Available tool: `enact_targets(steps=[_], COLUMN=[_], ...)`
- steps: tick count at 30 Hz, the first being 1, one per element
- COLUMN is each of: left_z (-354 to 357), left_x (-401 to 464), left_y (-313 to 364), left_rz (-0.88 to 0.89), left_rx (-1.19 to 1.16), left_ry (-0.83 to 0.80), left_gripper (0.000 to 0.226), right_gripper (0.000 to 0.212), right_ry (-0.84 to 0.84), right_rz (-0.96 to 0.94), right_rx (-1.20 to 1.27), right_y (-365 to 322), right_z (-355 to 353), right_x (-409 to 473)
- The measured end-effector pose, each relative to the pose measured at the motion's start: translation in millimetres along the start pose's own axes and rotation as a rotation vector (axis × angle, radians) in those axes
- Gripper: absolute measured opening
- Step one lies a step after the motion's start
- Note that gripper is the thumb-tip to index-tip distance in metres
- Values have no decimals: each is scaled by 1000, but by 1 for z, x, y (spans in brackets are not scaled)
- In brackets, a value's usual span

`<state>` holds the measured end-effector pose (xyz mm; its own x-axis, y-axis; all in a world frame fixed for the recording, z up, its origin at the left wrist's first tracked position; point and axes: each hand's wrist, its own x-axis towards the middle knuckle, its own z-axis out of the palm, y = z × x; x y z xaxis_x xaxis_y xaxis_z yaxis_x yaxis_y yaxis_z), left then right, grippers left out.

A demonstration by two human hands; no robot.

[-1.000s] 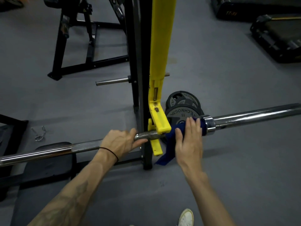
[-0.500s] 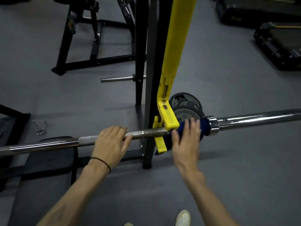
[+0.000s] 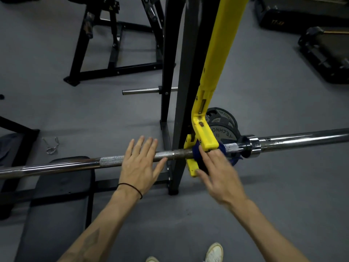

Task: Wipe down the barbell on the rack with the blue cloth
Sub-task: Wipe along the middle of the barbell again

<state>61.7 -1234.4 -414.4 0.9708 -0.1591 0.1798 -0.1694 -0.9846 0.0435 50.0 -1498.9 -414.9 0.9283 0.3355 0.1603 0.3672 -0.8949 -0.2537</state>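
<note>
Your blue cloth [image 3: 198,157] is bunched on the barbell [image 3: 113,161] right at the yellow J-hook [image 3: 206,138], so it could snag there or slip off if you drag it. Your right hand [image 3: 220,175] pinches it, fingers [image 3: 204,155] loosely curled, motion-blurred. Left hand [image 3: 138,162] lies flat on the knurled shaft, fingers straight and spread, gripping nothing.
</note>
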Motion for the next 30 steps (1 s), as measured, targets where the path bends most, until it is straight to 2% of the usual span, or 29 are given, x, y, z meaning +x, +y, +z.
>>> enact_targets(steps=[1,3,5,6,8,10,11,12,14,16,17,18,20,22,23,24,26,28,30], left_z=[0,-1,0,1,1,1,0,0,1,2,3,4,5,6,6,6,6,7,7], left_x=[0,1,1,1,0,0,0,0,1,1,0,0,-1,-1,-1,0,0,1,1], left_y=[0,0,0,0,0,0,0,1,0,0,-1,-1,-1,-2,-2,-1,-1,-1,-1], left_rz=[-1,-3,-5,-1,8,8,4,1,1,-2,-1,0,6,17,20,21,16,9,12], left_rx=[8,23,38,43,43,37,34,34,34,37,38,37,31,28,29,31,36,35,31], left_ry=[-4,-20,-20,-16,-4,9,10,14,14,29,42,51,72,89,91,90,89,91,96], left_gripper=[69,70,70,70,69,69,70,70,70,70,69,68,66,66,66,66,67,67,67], right_gripper=[76,79,83,83,77,73,73,72,71,75,77,79,77,73,72,72,76,83,84], right_ry=[44,158,213,218,170,109,117,146,257,345,357,330,193,104,109,127,195,268,239], right_rz=[29,260,477,497,301,-2,-72,-55,162,402,458,440,216,-8,-35,11,220,412,387], right_rx=[-49,-24,78,127,161,55,-17,-58,-2,116,191,247,221,82,10,-32,5,89,162], right_y=[17,36,10,-11,-39,-21,0,21,46,27,6,-15,-38,-17,4,23,42,16,-24], right_z=[-4,-6,5,12,22,21,17,15,10,15,18,19,22,16,13,8,3,11,20], right_x=[1,5,16,19,12,1,-2,-4,-3,4,10,14,12,6,5,4,5,13,17])
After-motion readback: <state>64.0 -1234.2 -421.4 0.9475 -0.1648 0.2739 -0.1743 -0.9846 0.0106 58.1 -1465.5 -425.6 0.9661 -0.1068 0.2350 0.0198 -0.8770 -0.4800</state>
